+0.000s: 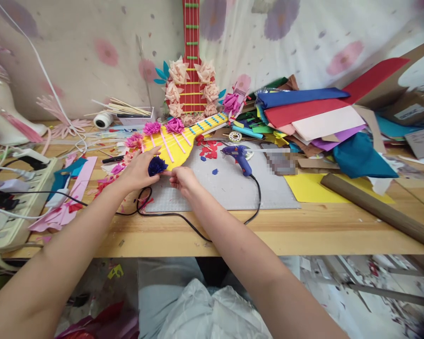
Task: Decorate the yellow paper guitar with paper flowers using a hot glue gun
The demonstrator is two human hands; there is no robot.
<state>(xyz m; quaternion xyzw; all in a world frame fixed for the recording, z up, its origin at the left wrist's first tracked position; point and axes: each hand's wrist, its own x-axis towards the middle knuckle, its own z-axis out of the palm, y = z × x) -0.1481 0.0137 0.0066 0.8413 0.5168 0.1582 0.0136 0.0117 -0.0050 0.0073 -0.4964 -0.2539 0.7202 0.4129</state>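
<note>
A dark blue paper flower (157, 166) sits at the near lower edge of a yellow paper guitar (176, 154). Around its left side curve the thumb and fingers of my left hand (139, 170), gripping it. My right hand (184, 180) is just right of the flower, fingers curled together by the guitar's edge; what they pinch, if anything, is hidden. Pink and magenta paper flowers (175, 125) line the guitar's upper side, and pink strips cross its body. A blue glue gun (238, 157) lies on the grey cutting mat (219, 193), right of my hands.
Behind stands a red paper guitar (191, 89) with peach flowers. Coloured sheets (314, 117) pile up at the right, near a brown cardboard tube (374, 207). At left are a power strip (24, 202) and pink scraps (69, 207). A black cord (183, 216) loops across the table's front.
</note>
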